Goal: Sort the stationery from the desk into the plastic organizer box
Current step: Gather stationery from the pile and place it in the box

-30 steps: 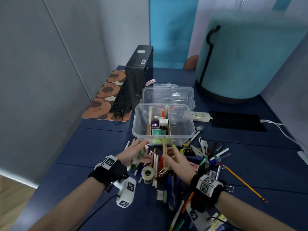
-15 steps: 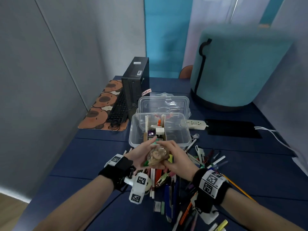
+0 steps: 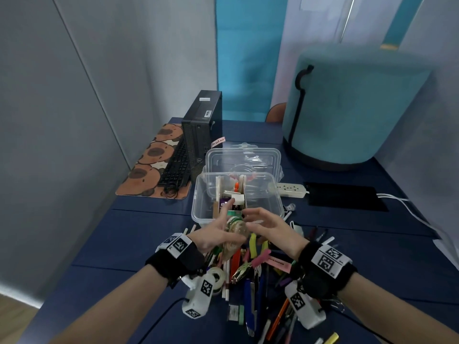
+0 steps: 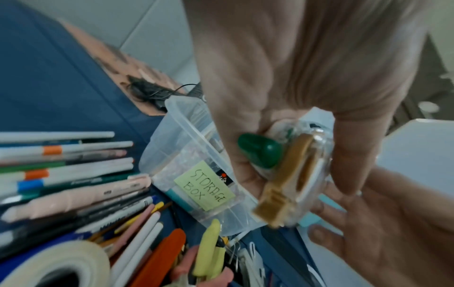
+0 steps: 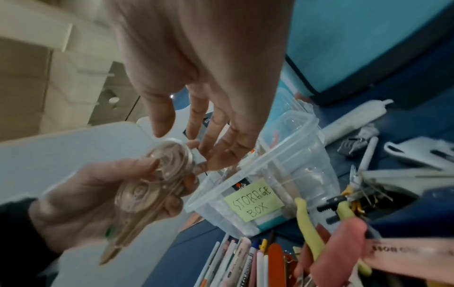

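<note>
**Tape dispenser held just before the organizer box**

At the left of the desk (image 3: pixel 94 234), a roll of tape (image 3: pixel 216 275) is seen below the left wrist. A clear tape dispenser (image 3: pixel 233 234) with a green cap and tan inner parts is grasped by the left hand (image 3: pixel 211 234): the thumb is laid on its clear upper face and the fingers are curled beneath it, so that it lies across the fingers and juts forward past them. It is held above the pile of pens (image 3: pixel 250 289), just short of the near wall of the plastic organizer box (image 3: pixel 275 194), which is labelled "STORAGE BOX". The right hand (image 3: pixel 270 229) is kept spread and relaxed just beside the dispenser; nothing is gripped by it. Yellow-handled pliers (image 3: pixel 253 244) lie beneath it.
</note>
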Demonstrator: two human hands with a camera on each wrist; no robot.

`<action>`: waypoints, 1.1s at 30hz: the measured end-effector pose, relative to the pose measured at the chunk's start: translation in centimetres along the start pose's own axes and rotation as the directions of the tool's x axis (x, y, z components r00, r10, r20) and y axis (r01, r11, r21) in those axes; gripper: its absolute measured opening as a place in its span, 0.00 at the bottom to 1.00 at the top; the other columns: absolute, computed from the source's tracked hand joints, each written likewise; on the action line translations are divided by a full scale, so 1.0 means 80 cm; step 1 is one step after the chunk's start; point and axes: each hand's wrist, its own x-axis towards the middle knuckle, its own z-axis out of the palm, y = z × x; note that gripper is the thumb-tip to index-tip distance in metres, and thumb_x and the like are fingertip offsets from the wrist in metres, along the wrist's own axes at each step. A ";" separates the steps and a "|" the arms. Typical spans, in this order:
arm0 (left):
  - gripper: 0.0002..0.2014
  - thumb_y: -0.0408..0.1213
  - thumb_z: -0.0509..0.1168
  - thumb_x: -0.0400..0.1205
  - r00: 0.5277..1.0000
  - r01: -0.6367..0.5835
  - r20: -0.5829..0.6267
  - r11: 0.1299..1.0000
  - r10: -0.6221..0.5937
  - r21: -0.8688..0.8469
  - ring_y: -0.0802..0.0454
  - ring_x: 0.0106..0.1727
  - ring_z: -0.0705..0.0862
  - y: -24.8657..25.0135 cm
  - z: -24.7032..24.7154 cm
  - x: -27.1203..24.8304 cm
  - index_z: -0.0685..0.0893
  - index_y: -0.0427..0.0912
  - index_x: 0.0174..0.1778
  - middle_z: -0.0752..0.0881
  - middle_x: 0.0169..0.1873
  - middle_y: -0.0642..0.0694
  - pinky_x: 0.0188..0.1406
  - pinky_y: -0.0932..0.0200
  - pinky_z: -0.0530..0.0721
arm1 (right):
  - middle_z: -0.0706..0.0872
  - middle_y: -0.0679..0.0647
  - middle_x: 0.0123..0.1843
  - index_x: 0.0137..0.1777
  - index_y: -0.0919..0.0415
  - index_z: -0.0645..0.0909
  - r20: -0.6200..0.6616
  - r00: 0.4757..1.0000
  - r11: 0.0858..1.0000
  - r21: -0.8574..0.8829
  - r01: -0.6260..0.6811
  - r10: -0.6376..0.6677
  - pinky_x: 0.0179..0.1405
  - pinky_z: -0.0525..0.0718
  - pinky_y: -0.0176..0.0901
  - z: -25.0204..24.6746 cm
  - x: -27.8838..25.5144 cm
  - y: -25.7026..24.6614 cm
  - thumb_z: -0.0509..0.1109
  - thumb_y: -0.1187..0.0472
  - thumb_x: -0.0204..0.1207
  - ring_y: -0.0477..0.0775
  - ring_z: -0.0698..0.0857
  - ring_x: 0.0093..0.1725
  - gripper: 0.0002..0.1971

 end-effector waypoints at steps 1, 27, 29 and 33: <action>0.54 0.21 0.69 0.76 1.000 -0.002 0.016 0.998 0.001 0.059 0.47 0.64 0.82 0.002 0.003 0.000 0.38 0.63 0.81 0.70 0.74 0.37 0.64 0.54 0.81 | 0.85 0.52 0.60 0.69 0.53 0.77 0.028 1.000 1.000 -0.009 0.007 -0.007 0.40 0.85 0.39 0.002 0.002 -0.002 0.69 0.59 0.80 0.47 0.88 0.48 0.17; 0.22 0.54 0.58 0.83 1.000 0.007 -0.015 0.987 -0.004 0.158 0.53 0.45 0.85 0.050 -0.045 0.031 0.68 0.56 0.73 0.84 0.53 0.47 0.38 0.63 0.81 | 0.88 0.62 0.54 0.56 0.65 0.79 0.075 0.986 0.983 0.103 -0.153 0.146 0.43 0.88 0.46 -0.053 0.081 -0.056 0.75 0.56 0.68 0.60 0.88 0.49 0.19; 0.17 0.54 0.50 0.87 0.948 -0.030 -0.316 0.998 0.045 0.052 0.47 0.52 0.85 0.056 -0.065 0.053 0.79 0.55 0.63 0.85 0.55 0.44 0.49 0.56 0.83 | 0.87 0.64 0.55 0.58 0.65 0.79 -0.078 0.986 0.988 0.069 -0.141 0.146 0.38 0.87 0.43 -0.075 0.113 -0.064 0.77 0.55 0.69 0.58 0.89 0.47 0.21; 0.11 0.39 0.54 0.86 0.772 0.145 -0.551 0.756 0.318 0.639 0.45 0.62 0.77 0.030 -0.101 0.099 0.81 0.49 0.56 0.78 0.60 0.41 0.67 0.45 0.76 | 0.88 0.67 0.48 0.52 0.70 0.81 -0.375 0.917 0.990 0.023 -0.138 0.137 0.35 0.86 0.45 -0.100 0.177 -0.060 0.76 0.57 0.73 0.57 0.86 0.42 0.17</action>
